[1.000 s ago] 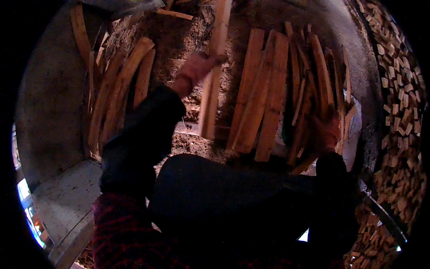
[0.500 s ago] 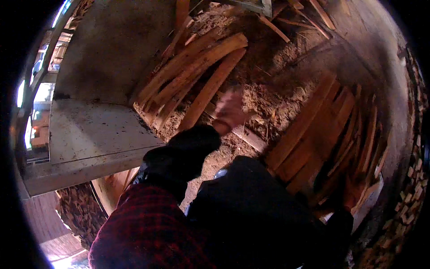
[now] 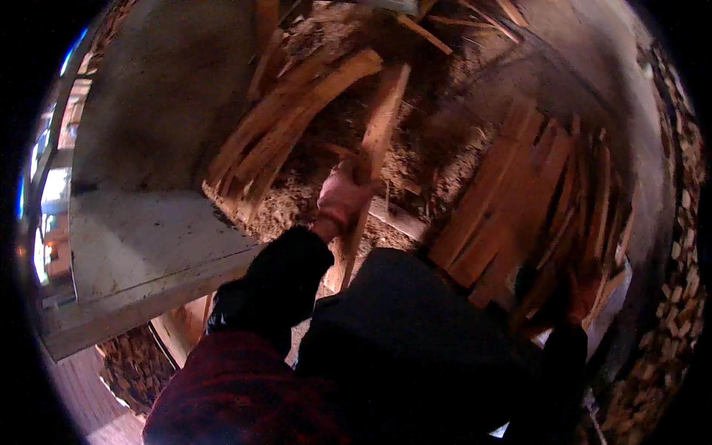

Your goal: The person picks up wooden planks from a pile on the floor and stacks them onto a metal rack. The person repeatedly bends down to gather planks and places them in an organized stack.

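My left hand (image 3: 345, 194) is closed round a long wooden slat (image 3: 386, 119), which stands out beyond my fingers at the far end and runs back toward me below the hand. Left of it lies a pile of rough wooden slats (image 3: 285, 111) with bent-looking lengths. On the right is a second, wider pile of slats (image 3: 486, 200), laid side by side. At that pile's near right edge, my right hand (image 3: 584, 293) rests against the wood in deep shadow. Its fingers are too dark to make out a grip.
Sawdust (image 3: 423, 159) covers the ground between the piles. A pale wood strip (image 3: 397, 217) lies on it. A stained whitish metal panel with a ledge (image 3: 156, 230) stands at left. Stacked wood pieces (image 3: 678, 311) line the far right. Loose sticks (image 3: 426, 33) lie at the back.
My left hand, empty and blurred over the sawdust before, is now closed on a slat. That slat has come away from the left pile. My right hand has stayed at the right pile.
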